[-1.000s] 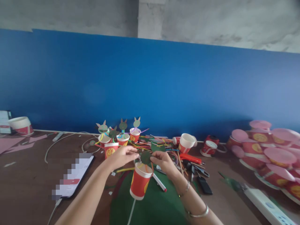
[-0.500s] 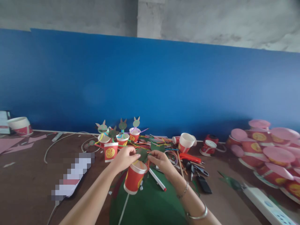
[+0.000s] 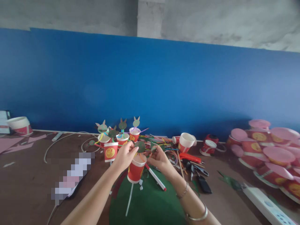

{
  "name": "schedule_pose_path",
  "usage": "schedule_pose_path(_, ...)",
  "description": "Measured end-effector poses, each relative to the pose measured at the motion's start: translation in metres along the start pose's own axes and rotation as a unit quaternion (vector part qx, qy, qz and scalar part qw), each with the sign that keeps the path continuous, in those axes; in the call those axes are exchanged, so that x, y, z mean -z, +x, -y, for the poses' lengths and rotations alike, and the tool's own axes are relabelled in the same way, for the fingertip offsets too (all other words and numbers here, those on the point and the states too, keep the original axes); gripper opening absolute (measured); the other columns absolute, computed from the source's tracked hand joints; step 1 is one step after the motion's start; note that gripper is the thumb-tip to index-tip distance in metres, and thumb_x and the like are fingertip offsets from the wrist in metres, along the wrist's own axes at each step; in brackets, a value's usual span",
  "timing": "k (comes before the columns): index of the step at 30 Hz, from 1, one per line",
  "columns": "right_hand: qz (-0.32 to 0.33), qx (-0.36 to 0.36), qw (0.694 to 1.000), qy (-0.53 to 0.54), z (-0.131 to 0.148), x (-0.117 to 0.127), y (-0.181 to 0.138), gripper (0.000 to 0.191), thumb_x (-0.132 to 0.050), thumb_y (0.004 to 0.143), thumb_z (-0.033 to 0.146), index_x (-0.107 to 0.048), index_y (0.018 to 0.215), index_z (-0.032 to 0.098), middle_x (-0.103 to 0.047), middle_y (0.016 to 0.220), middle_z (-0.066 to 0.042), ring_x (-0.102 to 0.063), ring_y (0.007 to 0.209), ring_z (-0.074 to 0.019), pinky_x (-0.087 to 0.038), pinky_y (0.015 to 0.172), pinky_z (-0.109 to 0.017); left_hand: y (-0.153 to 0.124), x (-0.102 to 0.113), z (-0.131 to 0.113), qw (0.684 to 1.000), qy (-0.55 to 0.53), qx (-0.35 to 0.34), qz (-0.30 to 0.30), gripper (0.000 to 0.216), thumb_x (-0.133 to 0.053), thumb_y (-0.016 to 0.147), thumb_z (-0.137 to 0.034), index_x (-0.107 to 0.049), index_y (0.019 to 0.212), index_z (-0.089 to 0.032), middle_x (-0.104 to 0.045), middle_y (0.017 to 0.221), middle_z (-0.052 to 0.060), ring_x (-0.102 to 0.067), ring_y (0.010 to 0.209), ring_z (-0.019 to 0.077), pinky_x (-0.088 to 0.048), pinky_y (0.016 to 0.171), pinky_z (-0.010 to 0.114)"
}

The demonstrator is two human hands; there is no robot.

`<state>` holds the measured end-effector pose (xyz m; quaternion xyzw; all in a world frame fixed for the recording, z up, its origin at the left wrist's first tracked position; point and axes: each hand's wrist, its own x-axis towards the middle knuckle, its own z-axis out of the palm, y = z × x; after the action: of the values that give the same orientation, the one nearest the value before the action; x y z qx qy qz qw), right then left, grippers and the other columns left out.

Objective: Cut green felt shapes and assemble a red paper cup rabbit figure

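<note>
A red paper cup hangs above the green mat, with a white stick running down from its base. Over its rim stands a dark green paper disc. My left hand is closed, thumb and fingers pinching the disc's left edge. Just right of the cup, my right hand is closed, with a small green paper piece at its fingertips. An orange strip shows at the rim between my hands; its ends are hidden.
Finished-looking cups with eared paper heads stand behind. A marker lies on the green mat. Right are plain cups, a red-handled tool, keys, a power strip and pink-topped cups. A phone lies left.
The cup has risen slightly and shifted right, standing more upright. Its green disc has moved up and left. My right hand has moved up, now with a small green piece showing at its fingertips.
</note>
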<state>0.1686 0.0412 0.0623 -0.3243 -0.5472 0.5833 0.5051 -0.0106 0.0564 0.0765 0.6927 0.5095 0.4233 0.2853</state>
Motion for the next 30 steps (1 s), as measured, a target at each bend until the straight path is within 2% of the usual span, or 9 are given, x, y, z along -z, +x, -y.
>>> schedule_pose_path(4, 0.015, 0.002, 1.000, -0.014, -0.001, -0.002, -0.001, 0.039, -0.072, 0.062, 0.020, -0.040, 0.084, 0.022, -0.060, 0.089, 0.002, -0.051, 0.053, -0.0059, -0.038, 0.048, -0.018, 0.000, -0.002, 0.001, 1.000, 0.003, 0.001, -0.006, 0.022, -0.042, 0.081, -0.038, -0.042, 0.069, -0.020, -0.051, 0.062, -0.002, -0.052, 0.062, 0.0152, -0.038, 0.056, 0.024)
schedule_pose_path(6, 0.016, -0.008, 1.000, -0.015, -0.001, -0.001, 0.000, 0.039, -0.072, 0.062, 0.019, -0.039, 0.083, 0.022, -0.060, 0.088, 0.002, -0.052, 0.053, -0.0059, -0.038, 0.048, -0.019, -0.002, -0.001, -0.001, 1.000, -0.022, 0.017, 0.009, 0.019, -0.044, 0.081, -0.038, -0.045, 0.075, -0.019, -0.057, 0.069, 0.000, -0.057, 0.067, 0.0168, -0.041, 0.059, 0.026)
schedule_pose_path(8, 0.009, -0.014, 1.000, -0.017, -0.002, -0.001, 0.000, 0.039, -0.072, 0.062, 0.019, -0.039, 0.083, 0.022, -0.060, 0.082, 0.003, -0.053, 0.053, -0.0069, -0.040, 0.050, -0.020, -0.003, 0.001, -0.004, 0.996, -0.068, 0.049, 0.041, 0.019, -0.051, 0.077, -0.036, -0.048, 0.085, -0.019, -0.063, 0.077, 0.002, -0.060, 0.073, 0.0184, -0.044, 0.064, 0.028)
schedule_pose_path(10, 0.006, -0.018, 1.000, -0.024, -0.004, 0.000, 0.000, 0.041, -0.072, 0.061, 0.018, -0.039, 0.084, 0.022, -0.059, 0.074, 0.005, -0.055, 0.056, -0.0088, -0.041, 0.052, -0.021, -0.005, 0.002, -0.007, 0.988, -0.107, 0.088, 0.071, 0.029, -0.060, 0.070, -0.031, -0.049, 0.095, -0.018, -0.066, 0.084, 0.004, -0.062, 0.079, 0.0204, -0.045, 0.067, 0.029)
schedule_pose_path(13, 0.001, -0.040, 0.999, -0.019, -0.006, 0.000, 0.000, 0.046, -0.075, 0.058, 0.018, -0.039, 0.086, 0.022, -0.060, 0.065, 0.006, -0.057, 0.057, -0.0111, -0.043, 0.053, -0.022, -0.005, 0.004, -0.010, 0.980, -0.132, 0.119, 0.093, 0.036, -0.065, 0.064, -0.023, -0.054, 0.098, -0.016, -0.068, 0.090, 0.007, -0.063, 0.084, 0.0226, -0.047, 0.070, 0.031)
schedule_pose_path(18, -0.017, -0.110, 0.994, 0.010, -0.007, 0.002, 0.000, 0.062, -0.079, 0.053, 0.024, -0.040, 0.102, 0.020, -0.061, 0.056, 0.006, -0.060, 0.052, -0.0147, -0.045, 0.052, -0.025, -0.004, 0.005, -0.012, 0.981, -0.140, 0.093, 0.098, 0.029, -0.063, 0.065, -0.022, -0.061, 0.093, -0.015, -0.070, 0.090, 0.008, -0.064, 0.084, 0.0231, -0.047, 0.074, 0.032)
schedule_pose_path(22, -0.026, -0.153, 0.988, 0.007, -0.009, 0.004, -0.001, 0.063, -0.080, 0.052, 0.025, -0.043, 0.103, 0.018, -0.064, 0.058, 0.003, -0.063, 0.054, -0.0168, -0.046, 0.053, -0.027, -0.005, 0.002, -0.010, 0.982, -0.143, 0.075, 0.097, 0.032, -0.062, 0.067, -0.023, -0.061, 0.098, -0.015, -0.070, 0.094, 0.008, -0.064, 0.086, 0.0234, -0.047, 0.074, 0.032)
schedule_pose_path(26, -0.053, -0.137, 0.989, 0.023, -0.009, 0.000, -0.002, 0.063, -0.081, 0.048, 0.024, -0.044, 0.099, 0.018, -0.062, 0.055, 0.006, -0.061, 0.052, -0.0148, -0.046, 0.053, -0.026, -0.005, 0.000, -0.009, 0.984, -0.129, 0.075, 0.093, 0.033, -0.061, 0.067, -0.024, -0.060, 0.099, -0.015, -0.070, 0.094, 0.008, -0.064, 0.086, 0.0236, -0.048, 0.074, 0.033)
schedule_pose_path(30, -0.062, -0.098, 0.993, 0.025, -0.005, -0.006, -0.005, 0.059, -0.079, 0.051, 0.021, -0.043, 0.098, 0.020, -0.060, 0.054, 0.007, -0.059, 0.052, -0.0128, -0.045, 0.054, -0.024, -0.006, 0.003, -0.012, 0.988, -0.096, 0.070, 0.101, 0.031, -0.060, 0.067, -0.023, -0.060, 0.097, -0.016, -0.069, 0.095, 0.007, -0.064, 0.086, 0.0228, -0.048, 0.074, 0.032)
